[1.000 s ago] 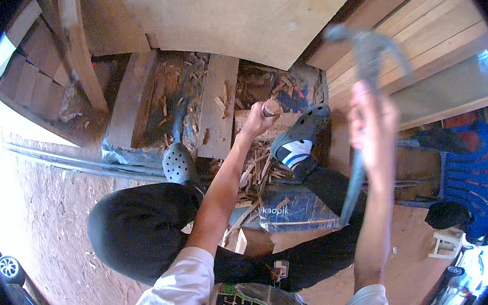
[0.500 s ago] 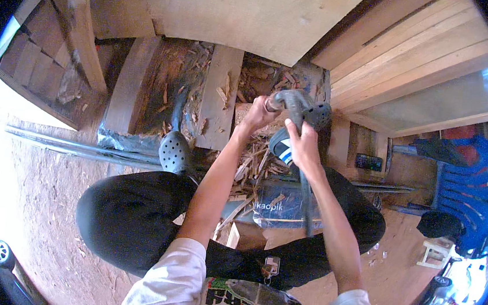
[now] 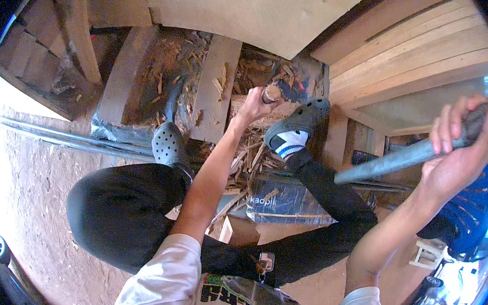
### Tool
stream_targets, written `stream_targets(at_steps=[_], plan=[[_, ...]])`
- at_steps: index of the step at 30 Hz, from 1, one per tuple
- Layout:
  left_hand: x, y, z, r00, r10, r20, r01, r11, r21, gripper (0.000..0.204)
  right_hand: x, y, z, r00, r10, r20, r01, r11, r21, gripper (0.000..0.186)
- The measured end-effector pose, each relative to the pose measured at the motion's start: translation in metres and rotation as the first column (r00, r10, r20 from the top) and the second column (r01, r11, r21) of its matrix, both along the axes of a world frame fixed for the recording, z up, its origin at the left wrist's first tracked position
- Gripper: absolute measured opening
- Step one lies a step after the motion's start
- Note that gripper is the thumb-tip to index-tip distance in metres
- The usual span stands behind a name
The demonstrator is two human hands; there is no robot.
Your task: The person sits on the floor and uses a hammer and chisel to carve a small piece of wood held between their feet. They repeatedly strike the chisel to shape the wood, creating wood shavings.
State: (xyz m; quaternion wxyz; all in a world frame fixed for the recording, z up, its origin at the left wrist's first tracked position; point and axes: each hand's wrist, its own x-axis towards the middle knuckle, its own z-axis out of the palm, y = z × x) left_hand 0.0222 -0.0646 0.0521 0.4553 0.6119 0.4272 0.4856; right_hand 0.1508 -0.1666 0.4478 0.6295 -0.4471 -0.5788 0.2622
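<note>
My left hand (image 3: 253, 108) is closed around a chisel and holds it upright over the wood between my feet. Only the round brown butt of the chisel's handle (image 3: 271, 94) shows above the fist; its blade is hidden. Off to the right, my right hand (image 3: 458, 157) is raised and wrapped round a hammer (image 3: 397, 161) with a grey-blue shaft. The hammer's head is blurred near the right rim. Wood chips (image 3: 245, 161) lie below my left hand.
Grey clogs (image 3: 168, 146) are on my feet, either side of the wood. A large pale board (image 3: 221, 11) spans the far side, with stacked planks (image 3: 415, 57) at far right. A dark box (image 3: 286, 202) lies between my legs. A blue plastic chair (image 3: 477, 202) stands right.
My right hand has swung the hammer up and far to the right, away from the chisel's butt. The left hand stays in nearly the same place, still gripping the chisel.
</note>
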Motion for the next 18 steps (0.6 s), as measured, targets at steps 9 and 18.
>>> stream_targets(at_steps=[9, 18], plan=[[-0.01, -0.009, -0.002, 0.89, 0.227, -0.395, -0.176, 0.971, 0.162, 0.086, -0.009, 0.007, -0.241, 0.8, 0.095, 0.593, 0.261, 0.834, -0.487, 0.046], [-0.028, -0.009, 0.012, 0.912, 0.088, -0.4, -0.071, 0.996, 0.057, 0.101, 0.01, -0.007, -0.19, 0.992, -0.099, 0.073, 0.122, 0.718, -0.686, 0.039]])
